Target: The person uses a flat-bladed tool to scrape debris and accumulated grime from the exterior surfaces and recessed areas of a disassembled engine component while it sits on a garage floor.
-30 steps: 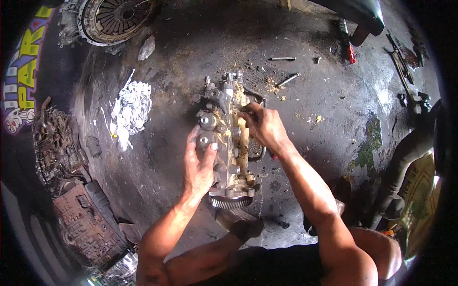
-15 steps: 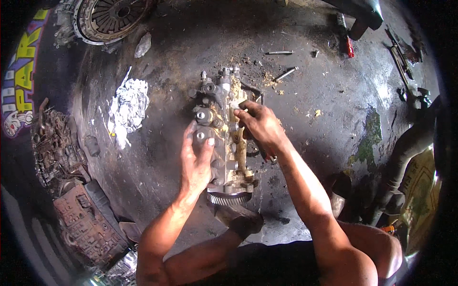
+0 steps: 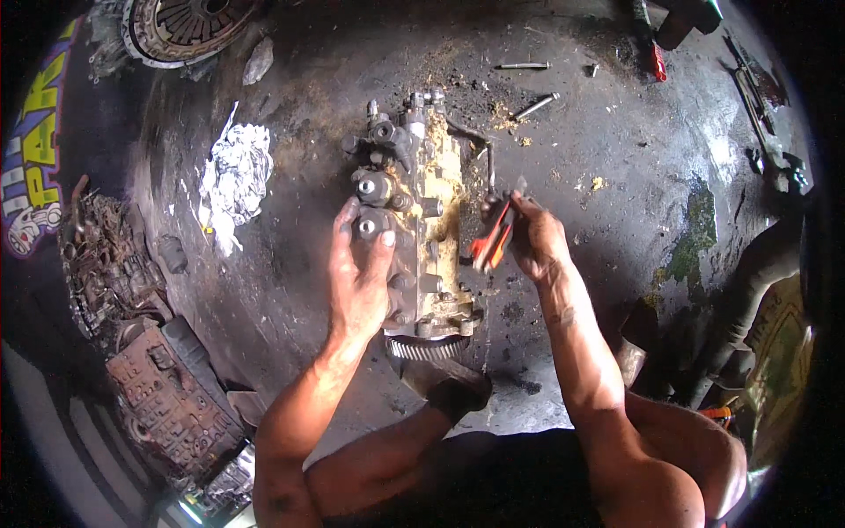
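A grimy fuel injection pump (image 3: 447, 255), crusted with tan dirt along its right side, lies lengthwise on the dark floor. Its toothed gear (image 3: 426, 349) faces me. My left hand (image 3: 359, 286) grips the pump's left side, thumb and fingers around one of the round fittings (image 3: 372, 225). Off the pump's right side, my right hand (image 3: 539, 239) is closed on a red-orange handled tool (image 3: 493, 245). The handle points down and left from the fist; fingers hide part of the tool, and I cannot make out its exact kind.
Two bolts (image 3: 536, 106) lie beyond the pump, near loose dirt. A crumpled white rag (image 3: 236, 176) is at the left. A clutch cover (image 3: 189, 26) rests at the far left, and a rusty valve body (image 3: 172, 400) at the near left. My shoe (image 3: 458, 387) is close to the gear.
My right hand has moved off the pump's top to the right, bringing the red-orange tool into clear view. My left hand stays on the pump, and the view has shifted slightly.
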`<state>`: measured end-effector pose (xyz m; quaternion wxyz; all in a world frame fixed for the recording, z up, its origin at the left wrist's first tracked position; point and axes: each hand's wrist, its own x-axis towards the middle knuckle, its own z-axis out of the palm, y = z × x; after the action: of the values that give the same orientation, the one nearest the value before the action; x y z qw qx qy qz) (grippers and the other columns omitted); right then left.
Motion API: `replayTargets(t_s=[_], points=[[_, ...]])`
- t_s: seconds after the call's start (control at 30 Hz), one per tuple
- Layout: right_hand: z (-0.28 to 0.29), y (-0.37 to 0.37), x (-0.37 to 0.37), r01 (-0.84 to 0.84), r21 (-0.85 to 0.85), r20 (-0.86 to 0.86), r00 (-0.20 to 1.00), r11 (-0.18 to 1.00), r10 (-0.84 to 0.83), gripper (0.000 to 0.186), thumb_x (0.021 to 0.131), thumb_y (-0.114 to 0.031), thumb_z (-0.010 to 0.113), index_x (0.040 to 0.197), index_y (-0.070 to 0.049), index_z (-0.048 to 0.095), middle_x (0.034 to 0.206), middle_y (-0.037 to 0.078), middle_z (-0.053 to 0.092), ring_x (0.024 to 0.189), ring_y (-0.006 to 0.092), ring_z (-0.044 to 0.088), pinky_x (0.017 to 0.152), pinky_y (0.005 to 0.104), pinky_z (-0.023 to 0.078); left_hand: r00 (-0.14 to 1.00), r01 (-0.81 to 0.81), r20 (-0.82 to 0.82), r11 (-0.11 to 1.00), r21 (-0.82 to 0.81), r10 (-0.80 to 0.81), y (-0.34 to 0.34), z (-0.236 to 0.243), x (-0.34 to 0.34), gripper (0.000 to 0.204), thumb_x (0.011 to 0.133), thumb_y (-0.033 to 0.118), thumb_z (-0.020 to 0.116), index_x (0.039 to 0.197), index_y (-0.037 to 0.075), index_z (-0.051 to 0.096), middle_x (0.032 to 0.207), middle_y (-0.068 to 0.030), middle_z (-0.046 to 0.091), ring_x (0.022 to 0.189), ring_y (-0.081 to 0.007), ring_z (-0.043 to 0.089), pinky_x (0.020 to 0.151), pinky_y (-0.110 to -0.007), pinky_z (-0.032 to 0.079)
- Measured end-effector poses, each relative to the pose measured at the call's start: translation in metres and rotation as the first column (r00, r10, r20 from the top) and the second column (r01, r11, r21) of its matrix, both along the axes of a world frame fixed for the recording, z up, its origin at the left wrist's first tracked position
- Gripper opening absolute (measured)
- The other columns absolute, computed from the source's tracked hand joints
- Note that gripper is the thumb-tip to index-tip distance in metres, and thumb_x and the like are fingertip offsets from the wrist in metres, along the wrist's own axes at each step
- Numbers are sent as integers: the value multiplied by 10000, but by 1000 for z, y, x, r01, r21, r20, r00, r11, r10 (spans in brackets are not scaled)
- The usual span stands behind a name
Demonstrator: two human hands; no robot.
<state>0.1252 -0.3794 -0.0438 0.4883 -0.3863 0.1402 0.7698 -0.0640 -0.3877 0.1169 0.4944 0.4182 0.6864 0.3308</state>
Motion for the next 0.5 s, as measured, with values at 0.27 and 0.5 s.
replayTargets(t_s=[0.27,0.5], points=[[64,40,25,-734,285,573,646,616,505,554,970,-161,523,1453,-34,283,933,114,625,600,172,590,511,298,509,989,130,-98,963,234,-110,-1,-18,-5,551,954,177,609,1414,-9,368,1263,-107,524,1131,-167,495,1015,-309,378],[105,69,63,-992,64,963,90,-111,-253,338,910,-69,619,1223,9,520,1001,204,686,804,349,696,678,426,558,871,281,-473,924,258,-133,-4,-26,-13,503,966,152,579,1411,30,379,1228,-122,549,1088,-180,523,971,-317,417]])
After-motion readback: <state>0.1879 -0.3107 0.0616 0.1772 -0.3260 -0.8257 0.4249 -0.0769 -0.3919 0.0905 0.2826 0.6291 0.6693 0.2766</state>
